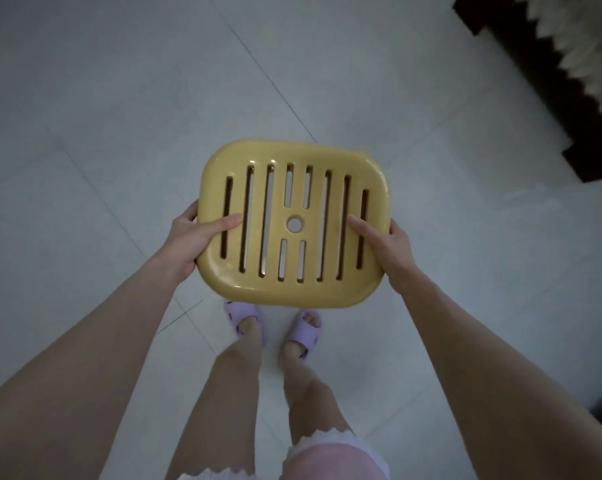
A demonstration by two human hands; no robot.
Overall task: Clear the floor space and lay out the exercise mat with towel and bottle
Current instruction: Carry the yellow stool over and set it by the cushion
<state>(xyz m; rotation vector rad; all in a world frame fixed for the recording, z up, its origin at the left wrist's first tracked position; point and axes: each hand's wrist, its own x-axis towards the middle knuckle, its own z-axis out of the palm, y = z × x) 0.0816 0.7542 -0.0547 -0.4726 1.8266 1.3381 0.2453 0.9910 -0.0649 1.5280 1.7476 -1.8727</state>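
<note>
While the yellow slatted stool (292,291) is held off the tiled floor (102,98), just ahead of the feet in purple slippers (304,332), each hand grasps one side of the seat. The left hand (190,242) and right hand (394,251) both have the thumb laid on top and the fingers wrapped round the rim. Mat, towel and bottle are not in view.

Judgement: floor-clearing is in hand. Recommended: hold the seat level, carry it well clear of the dark-bordered rug (569,81) at the far right, set it down flat near a floor edge, then release.
</note>
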